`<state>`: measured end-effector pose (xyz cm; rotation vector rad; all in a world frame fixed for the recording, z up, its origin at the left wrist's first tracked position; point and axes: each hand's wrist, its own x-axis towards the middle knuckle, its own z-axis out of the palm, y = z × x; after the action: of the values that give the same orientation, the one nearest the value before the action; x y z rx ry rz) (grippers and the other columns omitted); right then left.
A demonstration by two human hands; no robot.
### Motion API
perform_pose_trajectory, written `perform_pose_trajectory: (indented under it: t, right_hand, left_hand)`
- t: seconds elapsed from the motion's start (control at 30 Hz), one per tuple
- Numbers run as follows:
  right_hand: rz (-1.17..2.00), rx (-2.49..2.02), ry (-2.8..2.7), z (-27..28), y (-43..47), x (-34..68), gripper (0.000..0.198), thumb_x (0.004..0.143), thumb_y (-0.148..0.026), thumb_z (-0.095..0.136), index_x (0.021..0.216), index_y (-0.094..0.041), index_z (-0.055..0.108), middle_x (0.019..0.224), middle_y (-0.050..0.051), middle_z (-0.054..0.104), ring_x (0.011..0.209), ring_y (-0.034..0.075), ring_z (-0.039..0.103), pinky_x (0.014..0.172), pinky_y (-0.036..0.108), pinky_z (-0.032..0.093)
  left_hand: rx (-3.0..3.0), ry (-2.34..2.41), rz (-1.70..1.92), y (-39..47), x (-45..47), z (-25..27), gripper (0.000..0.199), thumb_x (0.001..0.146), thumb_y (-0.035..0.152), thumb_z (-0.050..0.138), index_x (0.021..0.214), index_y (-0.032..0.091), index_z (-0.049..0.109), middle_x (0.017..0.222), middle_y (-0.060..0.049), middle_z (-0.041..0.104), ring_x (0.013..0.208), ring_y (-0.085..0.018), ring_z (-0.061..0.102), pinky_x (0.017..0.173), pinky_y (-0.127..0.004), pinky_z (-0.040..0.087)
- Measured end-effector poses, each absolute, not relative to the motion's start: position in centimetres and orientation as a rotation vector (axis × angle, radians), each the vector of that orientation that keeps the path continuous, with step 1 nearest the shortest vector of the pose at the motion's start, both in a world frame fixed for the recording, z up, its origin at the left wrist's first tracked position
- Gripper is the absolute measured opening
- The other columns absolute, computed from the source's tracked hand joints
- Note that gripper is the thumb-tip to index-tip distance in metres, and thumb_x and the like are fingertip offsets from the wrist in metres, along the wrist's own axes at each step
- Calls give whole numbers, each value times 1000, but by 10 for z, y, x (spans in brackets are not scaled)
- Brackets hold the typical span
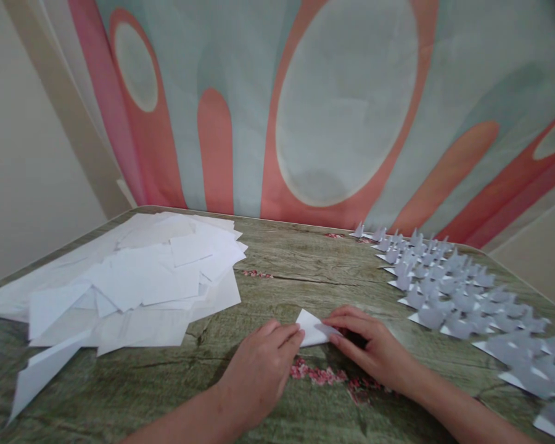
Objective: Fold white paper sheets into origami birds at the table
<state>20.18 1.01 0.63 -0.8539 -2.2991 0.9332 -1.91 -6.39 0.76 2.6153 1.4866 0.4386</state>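
Observation:
Between my hands, a small piece of white folded paper [312, 329] rests on the table, with a pointed corner towards the far side. My left hand [264, 364] has its fingers pressed together on the paper's left edge. At the right tip, my right hand [367, 344] pinches the paper between thumb and fingers. How many layers the fold has cannot be made out. Where the fingers cover the paper, its edges are hidden.
A loose heap of white paper sheets [139, 271] spreads over the left of the table [296, 253]. One folded sheet [46, 370] sticks out near its front. Rows of folded paper figures [430, 287] stand on the right. A patterned cloth [245, 154] hangs behind.

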Motion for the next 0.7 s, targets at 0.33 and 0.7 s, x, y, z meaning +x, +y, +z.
perform_pose_trajectory:
  t: [0.33,0.7]
  right_hand:
    - [840,-924,-2309,0,9,202,23,87,-26,50,105,-24,65,88,6,62,82,17,56,72,29,46]
    - [883,-949,-2311,-1,10,200,21,88,-26,50,100,-24,67,84,4,61,80,16,55,71,27,44]
  left_hand:
    - [2600,1490,407,-64,-18,10,35,85,10,45,119,14,51,116,-7,57,94,-22,50,86,-37,47]
    - [2590,1550,379,-64,-16,12,32,87,14,44,118,17,50,116,-5,57,93,-21,50,83,-36,48]
